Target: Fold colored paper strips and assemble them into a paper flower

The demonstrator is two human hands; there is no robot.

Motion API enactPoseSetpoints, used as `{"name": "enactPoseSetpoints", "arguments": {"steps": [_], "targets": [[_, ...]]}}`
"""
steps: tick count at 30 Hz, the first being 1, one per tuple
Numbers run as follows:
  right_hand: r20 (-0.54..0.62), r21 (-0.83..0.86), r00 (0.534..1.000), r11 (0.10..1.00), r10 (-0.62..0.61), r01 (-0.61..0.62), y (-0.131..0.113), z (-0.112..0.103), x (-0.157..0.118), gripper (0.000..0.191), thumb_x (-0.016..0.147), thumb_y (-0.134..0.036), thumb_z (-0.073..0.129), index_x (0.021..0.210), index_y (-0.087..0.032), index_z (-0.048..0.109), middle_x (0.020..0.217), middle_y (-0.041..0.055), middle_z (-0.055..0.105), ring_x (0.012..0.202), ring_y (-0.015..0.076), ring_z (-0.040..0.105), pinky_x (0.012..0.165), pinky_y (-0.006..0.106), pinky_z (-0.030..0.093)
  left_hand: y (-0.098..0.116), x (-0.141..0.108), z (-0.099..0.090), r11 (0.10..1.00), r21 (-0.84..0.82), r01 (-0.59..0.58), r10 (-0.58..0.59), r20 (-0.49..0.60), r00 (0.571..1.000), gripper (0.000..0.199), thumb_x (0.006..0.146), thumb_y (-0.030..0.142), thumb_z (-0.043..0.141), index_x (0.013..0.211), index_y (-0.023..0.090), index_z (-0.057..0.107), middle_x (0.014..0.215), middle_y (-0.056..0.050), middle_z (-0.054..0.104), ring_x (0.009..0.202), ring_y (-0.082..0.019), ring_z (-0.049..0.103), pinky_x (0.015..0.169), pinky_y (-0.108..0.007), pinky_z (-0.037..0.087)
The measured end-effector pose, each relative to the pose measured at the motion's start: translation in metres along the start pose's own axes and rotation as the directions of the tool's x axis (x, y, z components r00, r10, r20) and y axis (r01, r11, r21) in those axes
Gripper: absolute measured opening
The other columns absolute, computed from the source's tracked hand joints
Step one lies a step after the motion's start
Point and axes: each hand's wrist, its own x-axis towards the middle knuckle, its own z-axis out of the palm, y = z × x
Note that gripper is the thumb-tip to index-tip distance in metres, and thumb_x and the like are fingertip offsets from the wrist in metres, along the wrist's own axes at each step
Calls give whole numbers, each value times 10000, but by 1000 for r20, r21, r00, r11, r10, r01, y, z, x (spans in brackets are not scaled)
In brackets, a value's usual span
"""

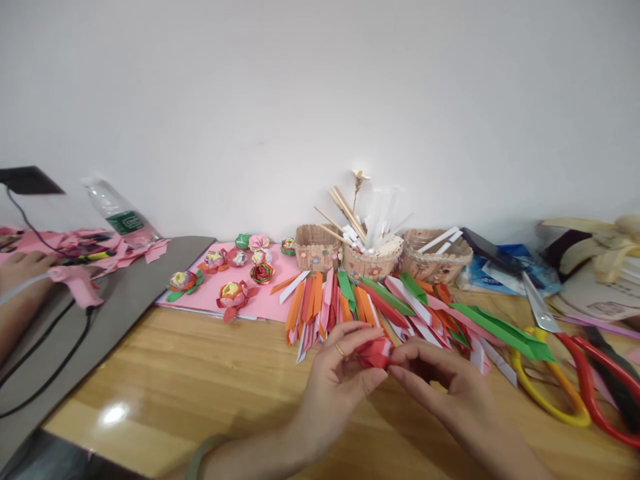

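Between both hands is a small red folded paper piece with a pale edge, held above the wooden table. My left hand, with a ring on one finger, has its fingers wrapped round the piece from the left. My right hand pinches its right side between thumb and fingers. Just behind the hands lie many folded paper strips in orange, pink, red, white and green. Finished paper flowers stand on a pink sheet at the back left.
Three small baskets with sticks stand against the wall. Scissors with red handles and a yellow-handled pair lie at the right. At the far left, another person's hand is by a pink glue gun, near a plastic bottle.
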Motion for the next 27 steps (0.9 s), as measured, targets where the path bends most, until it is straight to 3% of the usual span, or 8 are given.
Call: {"name": "enactPoseSetpoints", "arguments": {"steps": [9, 20, 27], "targets": [[26, -68, 996, 994, 89, -87, -2, 2, 0, 188, 787, -290, 538, 637, -201, 608, 571, -1, 598, 522, 135, 526, 486, 229, 417, -4, -1, -1, 998, 43, -39, 38, 16, 999, 319, 729, 235, 699, 1021, 361, 675, 1125, -35, 512, 1037, -182, 549, 893, -323, 475], [75, -115, 993, 990, 95, -86, 6, -1, -4, 175, 794, -253, 494, 712, -209, 643, 667, 26, 657, 614, 173, 587, 558, 269, 453, -4, 1, 0, 997, 72, -26, 27, -10, 1000, 305, 703, 262, 722, 997, 337, 691, 1086, -42, 534, 1013, -186, 557, 888, -329, 470], [53, 9, 983, 984, 178, -179, 2, -3, -2, 180, 771, -323, 534, 739, -226, 682, 709, 27, 671, 692, 197, 616, 620, 276, 463, -7, 3, -1, 998, 62, -28, 31, -51, 998, 329, 673, 266, 747, 987, 352, 694, 1059, -32, 539, 940, -167, 575, 849, -313, 479]]}}
